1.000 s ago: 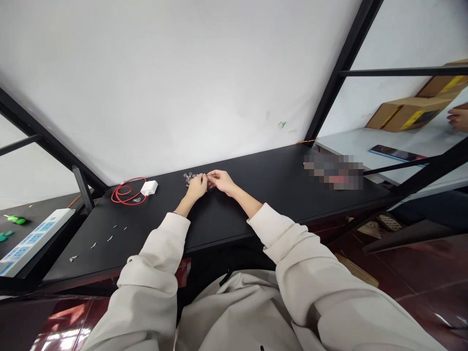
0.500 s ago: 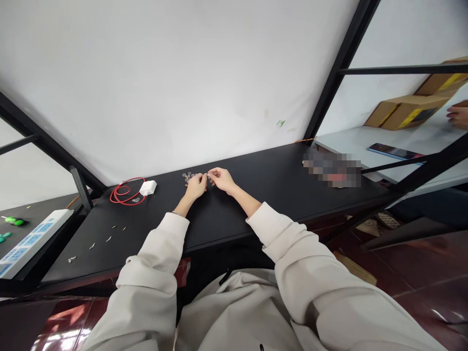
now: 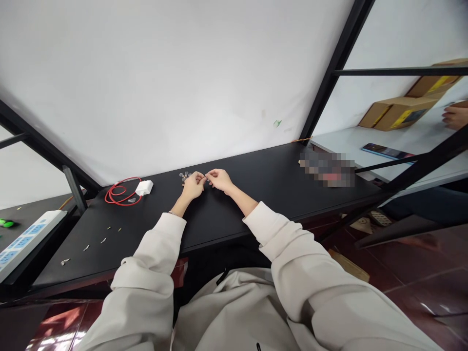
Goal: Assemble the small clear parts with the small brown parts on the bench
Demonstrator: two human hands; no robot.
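Over the black table (image 3: pixel 263 195), my left hand (image 3: pixel 193 186) and my right hand (image 3: pixel 220 180) meet almost fingertip to fingertip. Both are closed in a pinch. Whatever lies between the fingers is too small to name. Just behind my left hand is a cluster of small clear, rounded pieces (image 3: pixel 185 176), partly covered by that hand. Farther left, a white charger (image 3: pixel 144 187) lies with a coiled red cable (image 3: pixel 120 201). One clear piece (image 3: pixel 132 200) rests inside the coil.
Several tiny bits (image 3: pixel 103 240) are scattered over the table's left part. A white power strip (image 3: pixel 29 239) lies at far left. On the right are a pixelated item (image 3: pixel 327 168), a phone (image 3: pixel 387 151), cardboard boxes (image 3: pixel 397 113) and another person's hand (image 3: pixel 455 117). Black frame posts (image 3: pixel 331 83) flank the table.
The view has shifted slightly, so most things sit a little farther left. My fingertips have moved slightly, still close together and pinched.
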